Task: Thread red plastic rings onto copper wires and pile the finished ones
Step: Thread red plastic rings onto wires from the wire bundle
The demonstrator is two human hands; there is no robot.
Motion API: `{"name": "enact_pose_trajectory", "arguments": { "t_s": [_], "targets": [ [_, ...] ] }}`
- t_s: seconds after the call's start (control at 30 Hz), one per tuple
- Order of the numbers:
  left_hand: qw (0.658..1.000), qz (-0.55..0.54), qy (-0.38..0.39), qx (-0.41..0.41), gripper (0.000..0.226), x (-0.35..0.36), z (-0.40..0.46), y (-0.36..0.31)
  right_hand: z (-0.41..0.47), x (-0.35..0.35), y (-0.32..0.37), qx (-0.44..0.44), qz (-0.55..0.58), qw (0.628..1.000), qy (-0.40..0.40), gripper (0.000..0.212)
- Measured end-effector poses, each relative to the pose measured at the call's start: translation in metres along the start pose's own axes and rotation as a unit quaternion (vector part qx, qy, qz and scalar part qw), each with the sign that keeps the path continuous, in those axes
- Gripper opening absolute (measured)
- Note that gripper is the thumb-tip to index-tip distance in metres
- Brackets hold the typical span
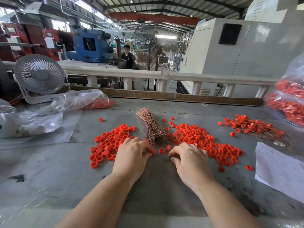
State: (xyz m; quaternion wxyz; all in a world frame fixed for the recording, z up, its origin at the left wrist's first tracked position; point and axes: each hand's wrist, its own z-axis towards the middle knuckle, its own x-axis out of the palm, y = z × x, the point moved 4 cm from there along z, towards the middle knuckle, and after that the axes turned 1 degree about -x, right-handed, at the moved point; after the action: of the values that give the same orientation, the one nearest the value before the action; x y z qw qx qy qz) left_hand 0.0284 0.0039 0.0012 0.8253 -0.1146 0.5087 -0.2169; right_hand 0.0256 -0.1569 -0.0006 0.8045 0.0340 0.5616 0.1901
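On the grey table (49,178), both hands are laid palm down, side by side. The left hand (131,155) is curled, fingertips among red rings (111,142) spread just beyond and left of it; whether a ring is pinched cannot be told. The right hand (189,158) is curled too, thumb tucked under, fingers hiding what, if anything, is held. Between the hands and just past the fingertips, a bundle of copper wires (151,125) is seen lying, fanned at the far end. A second spread of rings (205,139) is found beyond and right of the right hand, thin wires mixed in. Further right, well apart, a pile of threaded rings (253,127) is noted. White paper (279,170) lies right of the right hand. Far left of the left hand, a desk fan (39,76) and plastic bags (79,101) are seen.
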Motion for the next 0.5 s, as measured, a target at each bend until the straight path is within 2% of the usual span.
{"name": "enact_pose_trajectory", "arguments": {
  "t_s": [0.3,0.5],
  "targets": [
    [1.0,-0.004,0.012,0.007,0.027,-0.0007,-0.0015,-0.0039,0.0,0.0005,-0.0008,-0.01,0.015,1.0,-0.013,0.012],
    [0.999,0.017,0.032,0.009,0.021,0.0002,-0.0014,-0.0059,0.0009,0.0021,-0.0014,-0.02,0.028,0.999,-0.007,0.011]
  ]
}}
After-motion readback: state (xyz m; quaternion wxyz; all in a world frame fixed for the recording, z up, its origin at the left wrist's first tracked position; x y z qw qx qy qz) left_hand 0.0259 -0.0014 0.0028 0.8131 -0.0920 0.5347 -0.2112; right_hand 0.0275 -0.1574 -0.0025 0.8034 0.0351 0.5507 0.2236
